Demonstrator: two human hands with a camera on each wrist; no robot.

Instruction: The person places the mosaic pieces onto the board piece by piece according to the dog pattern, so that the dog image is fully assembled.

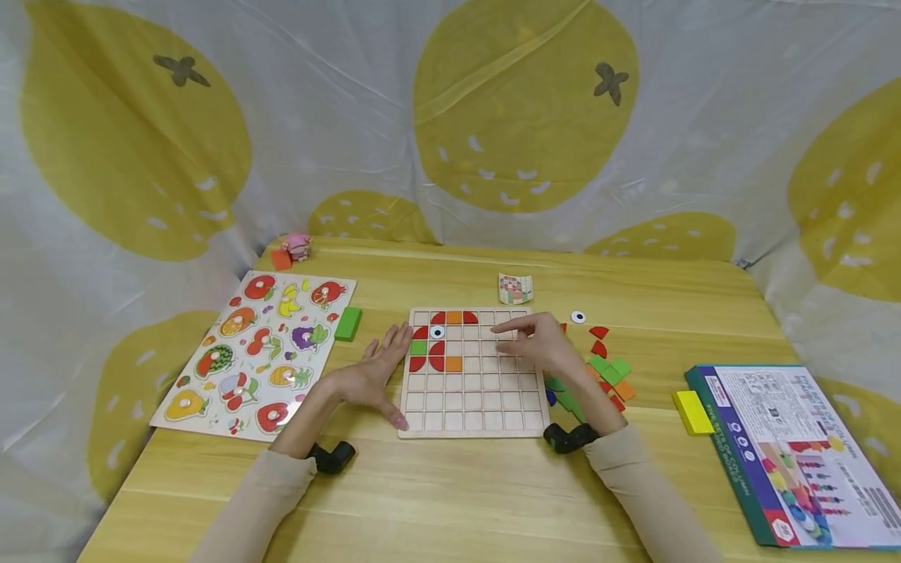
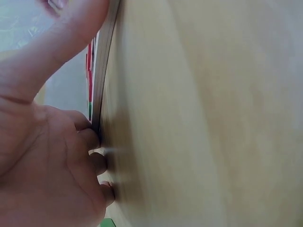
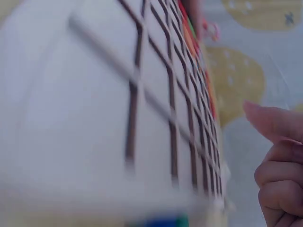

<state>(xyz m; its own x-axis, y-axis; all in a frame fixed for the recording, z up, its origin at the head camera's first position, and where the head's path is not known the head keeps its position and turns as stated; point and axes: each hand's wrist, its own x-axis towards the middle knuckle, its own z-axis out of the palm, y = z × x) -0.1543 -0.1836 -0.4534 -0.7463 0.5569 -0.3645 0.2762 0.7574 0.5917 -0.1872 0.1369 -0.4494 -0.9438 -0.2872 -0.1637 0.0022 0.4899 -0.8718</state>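
Note:
A light wooden grid board (image 1: 479, 403) lies on the table, its upper left cells filled with red, orange and green pieces and a white eye disc (image 1: 437, 332). My left hand (image 1: 369, 375) rests at the board's left edge, fingers spread, thumb at the near left corner. In the left wrist view its fingertips (image 2: 98, 163) touch the table beside the board's edge. Over the right part of the board hovers my right hand (image 1: 538, 342), thumb and index finger apart, no piece visible between them. The right wrist view shows the hand (image 3: 281, 165) above the grid.
Loose green pieces (image 1: 611, 367), red pieces (image 1: 599, 349) and another eye disc (image 1: 578, 317) lie right of the board. A small pattern card (image 1: 516, 288) sits behind it. Left is a fruit puzzle board (image 1: 242, 375) with a green block (image 1: 348, 324); right, a yellow block (image 1: 693, 413) and a box (image 1: 795, 461).

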